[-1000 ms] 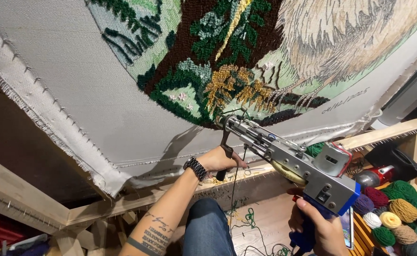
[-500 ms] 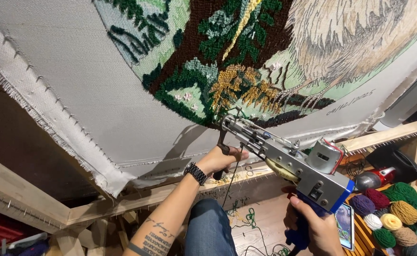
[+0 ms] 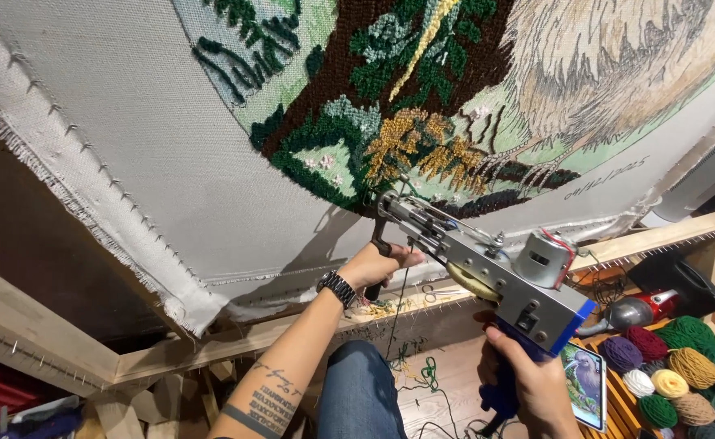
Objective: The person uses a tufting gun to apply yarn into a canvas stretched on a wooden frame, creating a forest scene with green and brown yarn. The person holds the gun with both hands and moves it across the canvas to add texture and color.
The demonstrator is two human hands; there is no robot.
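Observation:
A grey metal tufting gun with a blue handle points its needle at the lower edge of a tufted picture of green, brown and yellow yarn on white backing cloth. My right hand grips the blue rear handle. My left hand, with a dark wristwatch, holds the black front handle under the gun's nose. A dark yarn strand hangs down from the gun. The cloth is stretched on a wooden frame.
Several yarn balls in purple, red, yellow, green and white lie at lower right beside a tablet showing a bird picture. A red and grey tool sits on the floor. Yarn scraps lie on the frame's lower rail. My knee in jeans is below.
The view has shifted slightly, with the gun and both hands sitting a little further right and lower in the picture. Both grips are unchanged.

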